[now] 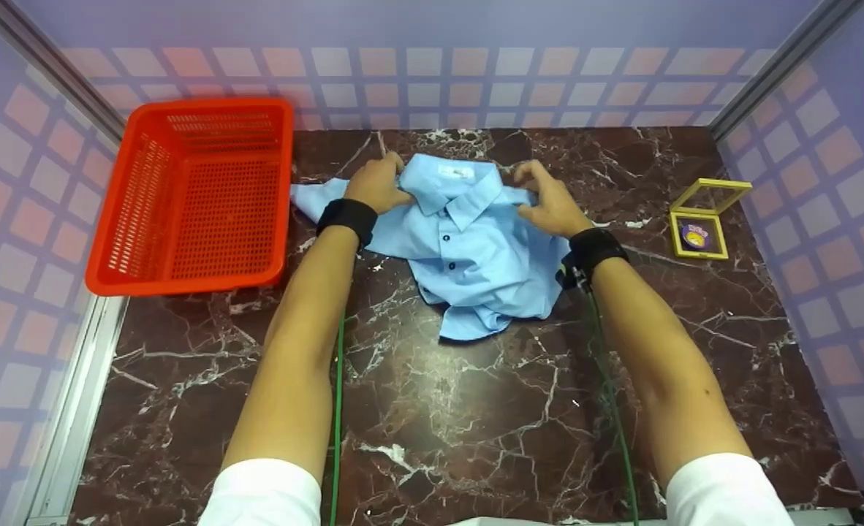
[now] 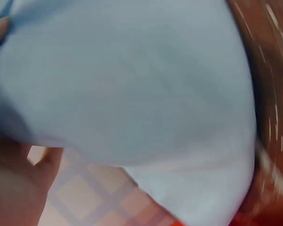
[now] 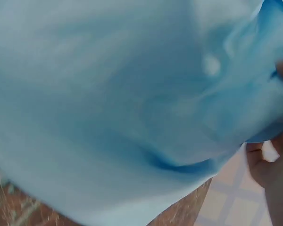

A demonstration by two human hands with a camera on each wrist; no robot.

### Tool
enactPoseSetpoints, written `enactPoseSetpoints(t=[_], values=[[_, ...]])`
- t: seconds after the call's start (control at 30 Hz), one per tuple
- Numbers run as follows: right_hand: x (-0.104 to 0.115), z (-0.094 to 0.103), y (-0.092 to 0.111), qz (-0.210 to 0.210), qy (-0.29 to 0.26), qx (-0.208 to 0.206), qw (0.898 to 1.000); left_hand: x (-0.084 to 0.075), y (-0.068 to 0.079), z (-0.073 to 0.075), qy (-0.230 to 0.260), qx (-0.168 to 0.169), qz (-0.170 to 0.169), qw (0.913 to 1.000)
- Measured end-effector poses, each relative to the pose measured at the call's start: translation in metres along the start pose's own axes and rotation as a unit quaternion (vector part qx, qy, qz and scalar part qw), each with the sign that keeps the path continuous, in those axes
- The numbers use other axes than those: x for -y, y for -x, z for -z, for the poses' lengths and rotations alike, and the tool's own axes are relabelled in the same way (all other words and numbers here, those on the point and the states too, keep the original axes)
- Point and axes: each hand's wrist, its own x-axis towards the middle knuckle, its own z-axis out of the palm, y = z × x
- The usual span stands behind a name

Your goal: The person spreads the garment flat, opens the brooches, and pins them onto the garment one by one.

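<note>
A light blue collared shirt [image 1: 468, 241] with dark buttons hangs crumpled between the two hands, its lower part over the dark marble table. At the shirt's shoulder beside the collar, the left hand [image 1: 379, 184] pinches the cloth. On the other shoulder, the right hand [image 1: 551, 201] grips the fabric between thumb and fingers. One sleeve stretches out to the left behind the left wrist. Pale blue cloth [image 2: 132, 89] fills most of the left wrist view, with the thumb at its edge. In the right wrist view the shirt [image 3: 108, 108] shows folds running toward the fingers.
A red plastic basket [image 1: 280, 190] stands at the left, close to the shirt's sleeve. At the right lies an open yellow-framed case [image 1: 699, 253] with a small round purple item inside. Green cables [image 1: 339, 409] run along both arms. Tiled-pattern walls enclose the marble table [image 1: 432, 453].
</note>
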Motion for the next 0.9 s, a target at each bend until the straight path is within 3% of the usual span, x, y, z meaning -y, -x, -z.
enactPoseSetpoints(t=[0.07, 0.17, 0.23, 0.33, 0.47, 0.6, 0.73, 0.9], values=[[-0.003, 0.001, 0.001, 0.046, 0.040, -0.026, 0.998, 0.000, 0.002, 0.002, -0.004, -0.031, -0.022, 0.9993], [-0.005, 0.000, 0.001, 0.096, 0.141, -0.056, 0.984, 0.001, 0.004, 0.006, -0.007, -0.060, -0.073, 0.9955], [-0.005, -0.002, 0.000, 0.106, 0.196, -0.068, 0.973, 0.002, 0.005, 0.008, -0.012, -0.060, -0.105, 0.9926], [-0.006, -0.004, -0.003, 0.086, 0.240, -0.086, 0.963, 0.004, 0.006, 0.012, -0.036, -0.055, -0.130, 0.9893], [-0.007, -0.005, -0.005, 0.042, 0.279, -0.101, 0.954, 0.004, 0.003, 0.016, -0.084, -0.061, -0.121, 0.9872], [-0.005, -0.008, -0.007, 0.013, 0.318, -0.084, 0.944, 0.001, -0.001, 0.014, -0.150, -0.072, -0.104, 0.9806], [-0.003, -0.012, -0.010, -0.026, 0.336, -0.061, 0.940, -0.004, -0.005, 0.003, -0.205, -0.089, -0.086, 0.9709], [-0.001, -0.020, -0.012, -0.062, 0.352, -0.055, 0.932, -0.011, -0.006, -0.014, -0.235, -0.108, -0.047, 0.9648]])
